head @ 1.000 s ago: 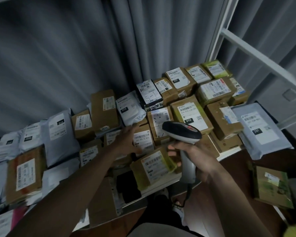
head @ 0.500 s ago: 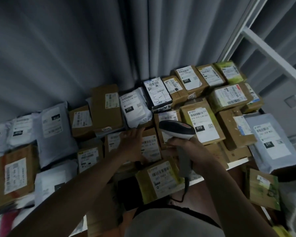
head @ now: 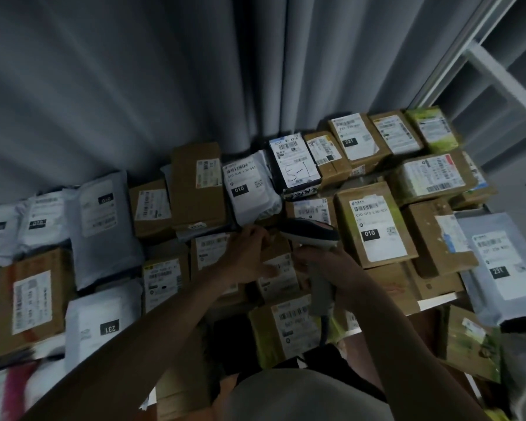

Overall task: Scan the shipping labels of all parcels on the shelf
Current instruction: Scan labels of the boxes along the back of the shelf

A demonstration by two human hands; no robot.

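Cardboard parcel (head: 278, 265) label blurred, hands overlapping

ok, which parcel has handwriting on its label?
The black parcel in the back row, against the curtain: its white label carries a hand-drawn "5-1". The other labels show only printed text and barcodes.
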